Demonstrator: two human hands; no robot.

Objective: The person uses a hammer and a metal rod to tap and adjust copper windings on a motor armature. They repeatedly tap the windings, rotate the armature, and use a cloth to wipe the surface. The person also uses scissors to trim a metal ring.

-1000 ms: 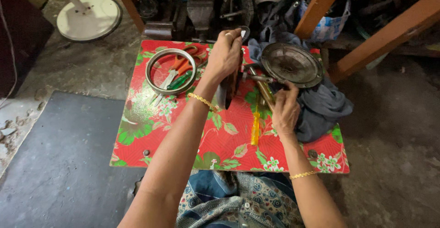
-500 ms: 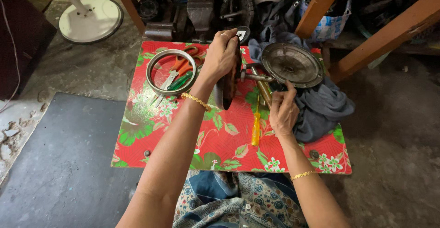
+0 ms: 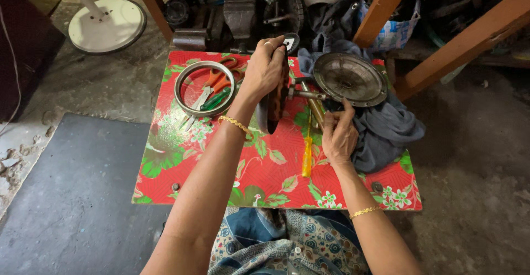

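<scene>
Tabletop (image 3: 182, 159) under both hands, flowered red. Round metal housing (image 3: 350, 78) lies just beyond the right hand (image 3: 338, 137), whose fingers pinch its shaft (image 3: 316, 108); left hand (image 3: 265, 70) clamps the dark part (image 3: 276, 101) upright, not yet joined.

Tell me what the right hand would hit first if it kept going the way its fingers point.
The right hand points away from the person, toward the metal shaft its fingertips already reach. Beyond that it would likely meet the round metal disc lying on the grey cloth, though depth is hard to judge.
</scene>
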